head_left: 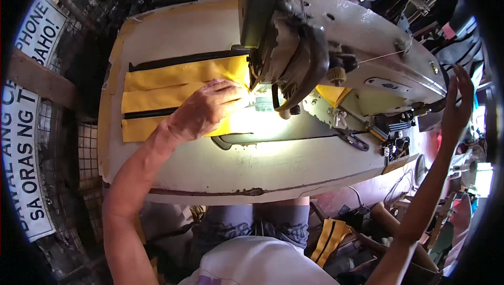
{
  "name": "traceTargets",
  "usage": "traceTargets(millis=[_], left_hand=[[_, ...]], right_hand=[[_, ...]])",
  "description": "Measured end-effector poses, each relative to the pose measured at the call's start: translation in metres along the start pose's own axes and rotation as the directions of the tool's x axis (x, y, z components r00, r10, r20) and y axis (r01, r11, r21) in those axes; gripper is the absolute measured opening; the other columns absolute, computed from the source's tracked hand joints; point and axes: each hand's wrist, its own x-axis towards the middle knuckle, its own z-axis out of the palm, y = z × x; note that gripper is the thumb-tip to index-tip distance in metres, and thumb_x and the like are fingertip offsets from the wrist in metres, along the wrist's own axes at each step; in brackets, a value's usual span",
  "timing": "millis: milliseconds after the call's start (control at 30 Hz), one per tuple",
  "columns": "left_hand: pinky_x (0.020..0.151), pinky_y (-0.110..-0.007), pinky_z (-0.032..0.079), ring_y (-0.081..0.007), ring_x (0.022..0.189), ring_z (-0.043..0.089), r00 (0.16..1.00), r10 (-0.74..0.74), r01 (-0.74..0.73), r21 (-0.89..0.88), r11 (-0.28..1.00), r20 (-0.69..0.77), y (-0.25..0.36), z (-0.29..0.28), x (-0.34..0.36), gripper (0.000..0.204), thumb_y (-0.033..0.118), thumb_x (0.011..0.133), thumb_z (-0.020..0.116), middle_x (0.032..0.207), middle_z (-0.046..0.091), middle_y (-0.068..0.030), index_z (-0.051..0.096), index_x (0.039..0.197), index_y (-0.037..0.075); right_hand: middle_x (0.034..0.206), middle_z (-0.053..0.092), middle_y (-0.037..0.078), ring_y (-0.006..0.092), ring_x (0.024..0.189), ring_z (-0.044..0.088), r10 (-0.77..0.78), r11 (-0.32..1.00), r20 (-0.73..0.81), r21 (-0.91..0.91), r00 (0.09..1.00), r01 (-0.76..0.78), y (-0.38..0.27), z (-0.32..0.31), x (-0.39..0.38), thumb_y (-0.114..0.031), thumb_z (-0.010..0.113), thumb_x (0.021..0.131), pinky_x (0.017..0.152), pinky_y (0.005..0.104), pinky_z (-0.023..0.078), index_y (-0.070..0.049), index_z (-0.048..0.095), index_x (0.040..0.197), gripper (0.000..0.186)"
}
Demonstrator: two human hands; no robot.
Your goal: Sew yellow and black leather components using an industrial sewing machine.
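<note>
A yellow fabric piece with dark strips along it [157, 80] lies on the sewing machine's bed, its right end by the needle area. My left hand [210, 106] is on it with bent fingers drawn together, gripping the cloth just left of the presser foot. Bright lamp light washes out the fingertips. The sewing machine [362, 28] spans the upper right. Beside its right end, by the dark handwheel [437, 105], my right hand [460, 101] is raised with fingers stretched out and nothing in them. Whether it touches the wheel is unclear.
Small scissors or snips [353, 140] and a bobbin winder [397, 140] are on the right of the white table [199, 172]. A yellow scrap [333, 95] lies behind the needle. Below the table, another yellow strip [329, 240] hangs near my lap. A wire grid stands left.
</note>
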Motion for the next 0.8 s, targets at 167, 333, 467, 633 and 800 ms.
traceTargets(millis=[167, 333, 467, 633, 800], left_hand=[[0.1, -0.041, 0.052, -0.0288, 0.111, 0.065, 1.0, 0.017, -0.017, -0.006, 1.0, -0.024, -0.002, 0.003, 0.002, 0.027, 0.007, 0.083, 0.064, 0.112, 0.068, -0.0101, 0.07, 0.109, 0.0], [0.101, -0.041, 0.052, -0.0285, 0.111, 0.065, 0.998, 0.011, -0.01, 0.019, 1.0, -0.058, -0.002, 0.004, 0.002, 0.026, 0.006, 0.084, 0.064, 0.111, 0.068, -0.01, 0.07, 0.108, 0.0], [0.1, -0.041, 0.052, -0.0287, 0.111, 0.065, 0.999, -0.047, 0.047, 0.013, 0.999, 0.014, 0.0, 0.001, -0.002, 0.027, 0.006, 0.084, 0.064, 0.112, 0.069, -0.0104, 0.07, 0.109, -0.001], [0.099, -0.041, 0.052, -0.0293, 0.112, 0.065, 1.0, -0.017, 0.018, 0.01, 1.0, -0.02, 0.002, -0.005, 0.002, 0.027, 0.005, 0.084, 0.063, 0.112, 0.068, -0.0108, 0.07, 0.109, -0.002], [0.098, -0.041, 0.052, -0.0293, 0.111, 0.065, 0.999, -0.029, 0.029, -0.002, 1.0, -0.017, 0.003, -0.004, 0.006, 0.028, 0.006, 0.084, 0.064, 0.111, 0.068, -0.0118, 0.069, 0.111, -0.001]], right_hand=[[0.131, 0.065, 0.014, 0.0274, 0.117, 0.064, 0.149, 0.984, 0.238, -0.133, 0.96, -0.119, 0.14, 0.048, 0.063, -0.016, 0.062, 0.102, 0.099, 0.0372, 0.05, -0.007, 0.063, 0.136, 0.036], [0.12, 0.067, 0.015, 0.03, 0.103, 0.065, -0.351, 0.866, 0.48, -0.159, 0.804, 0.474, 0.206, 0.081, 0.037, -0.039, 0.05, 0.107, 0.089, 0.0383, 0.052, -0.007, 0.068, 0.132, 0.044], [0.09, 0.07, 0.008, 0.0245, 0.078, 0.066, 0.251, 0.964, 0.182, 0.039, 0.951, -0.263, 0.182, 0.096, -0.064, -0.023, 0.059, 0.099, 0.072, 0.039, 0.054, -0.007, 0.064, 0.136, 0.04], [0.116, 0.069, 0.016, 0.0227, 0.107, 0.066, 0.409, 0.906, -0.036, 0.137, 0.912, -0.401, 0.196, 0.104, -0.213, -0.029, 0.047, 0.109, 0.092, 0.0381, 0.053, -0.003, 0.066, 0.127, 0.037], [0.142, 0.059, 0.018, 0.0365, 0.126, 0.06, 0.064, 0.976, 0.103, -0.215, 0.993, -0.041, 0.234, 0.042, -0.046, -0.01, 0.036, 0.107, 0.11, 0.0444, 0.045, -0.004, 0.052, 0.147, 0.043]])
